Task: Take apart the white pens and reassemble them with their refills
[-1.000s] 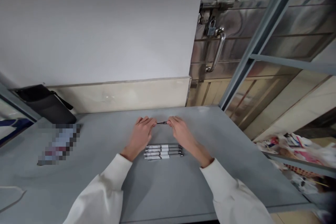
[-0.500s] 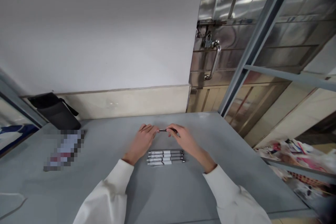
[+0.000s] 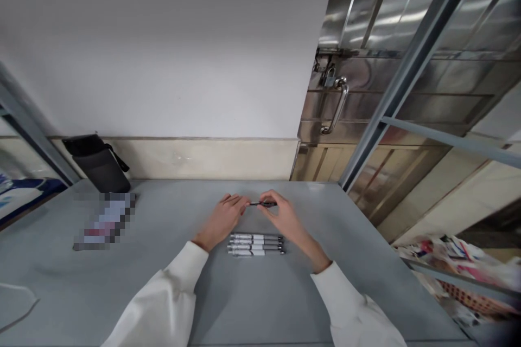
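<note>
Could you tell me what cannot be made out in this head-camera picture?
- Dark pen, head view: both ends covered by the left hand and right hand; too small to tell its parts.
- Four white pens: print too small to read.
- Flat item on the table: pixelated.
- Black pouch: contents hidden.

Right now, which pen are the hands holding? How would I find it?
Look at the grey table by the white wall, where four white pens lie in a neat row. Just behind that row, the left hand and right hand meet around one thin dark pen. It is the only dark one, and the only one off the table.
</note>
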Demonstrator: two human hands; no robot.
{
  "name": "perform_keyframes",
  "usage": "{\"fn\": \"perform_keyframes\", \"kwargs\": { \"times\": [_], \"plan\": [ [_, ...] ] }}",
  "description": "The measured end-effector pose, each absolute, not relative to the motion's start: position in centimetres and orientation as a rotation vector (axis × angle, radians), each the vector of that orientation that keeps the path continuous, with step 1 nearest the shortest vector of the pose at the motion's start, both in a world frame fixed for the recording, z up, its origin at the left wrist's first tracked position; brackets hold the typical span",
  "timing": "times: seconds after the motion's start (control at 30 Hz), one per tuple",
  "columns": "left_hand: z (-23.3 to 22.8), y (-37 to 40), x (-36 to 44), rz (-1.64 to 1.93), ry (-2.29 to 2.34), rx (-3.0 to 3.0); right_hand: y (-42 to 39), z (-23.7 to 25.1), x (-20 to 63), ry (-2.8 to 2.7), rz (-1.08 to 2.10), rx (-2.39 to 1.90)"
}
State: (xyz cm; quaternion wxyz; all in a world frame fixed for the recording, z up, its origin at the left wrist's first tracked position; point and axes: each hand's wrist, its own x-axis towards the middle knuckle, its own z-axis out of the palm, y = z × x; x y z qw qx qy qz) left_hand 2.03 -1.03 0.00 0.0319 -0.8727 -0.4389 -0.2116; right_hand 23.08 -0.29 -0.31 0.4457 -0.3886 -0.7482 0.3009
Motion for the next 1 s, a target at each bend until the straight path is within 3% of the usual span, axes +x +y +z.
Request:
{"fn": "perform_keyframes", "kwargs": {
  "times": [0.5,1.0],
  "plan": [
    [0.0,-1.0,2.0,-0.629,-1.337,-2.744,0.1,-0.3,23.5,-1.790,0.884,-0.935],
    [-1.1,-0.6,2.0,-0.834,-1.349,-2.888,0.0,0.5,24.1,-1.697,0.986,-0.925]
  ]
}}
